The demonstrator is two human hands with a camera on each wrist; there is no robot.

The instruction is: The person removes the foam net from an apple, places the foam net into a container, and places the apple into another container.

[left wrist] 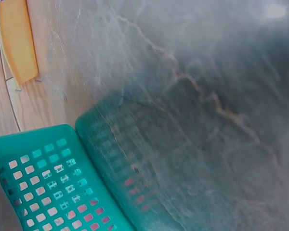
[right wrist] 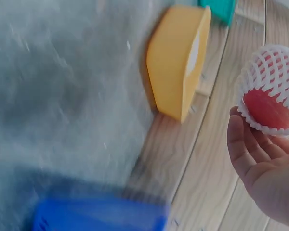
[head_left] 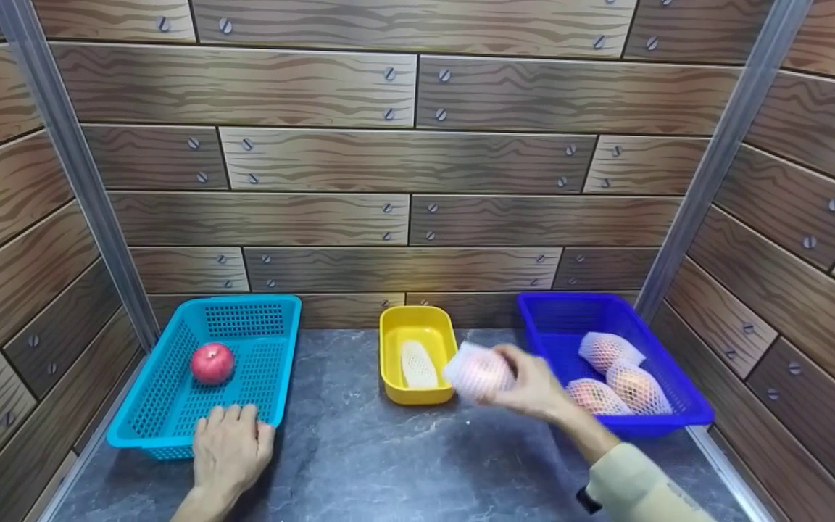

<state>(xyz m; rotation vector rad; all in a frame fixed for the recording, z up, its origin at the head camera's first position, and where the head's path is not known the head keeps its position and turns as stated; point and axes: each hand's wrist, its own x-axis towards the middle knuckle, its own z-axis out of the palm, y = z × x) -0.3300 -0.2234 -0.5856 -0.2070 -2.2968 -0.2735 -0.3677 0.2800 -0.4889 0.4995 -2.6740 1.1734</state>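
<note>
My right hand (head_left: 533, 384) grips a red apple (right wrist: 269, 109) in a white foam net (right wrist: 274, 67), held up just right of the yellow tray (head_left: 417, 396). Part of the fruit's red skin shows bare at the net's opening in the right wrist view. An empty foam net (head_left: 418, 364) lies inside the yellow tray. At the left, my left hand (head_left: 233, 446) holds the near rim of the teal basket (head_left: 288, 362), its fingers bent over the edge; the fingertips are hidden. One bare red apple (head_left: 212, 363) sits in that basket.
A blue basket (head_left: 555, 319) stands at the right with several netted fruits (head_left: 635, 388) in it. The grey marbled tabletop (head_left: 359, 464) lies beneath everything. Wood-patterned walls (head_left: 410, 159) with metal corner posts (head_left: 715, 159) enclose the back and sides.
</note>
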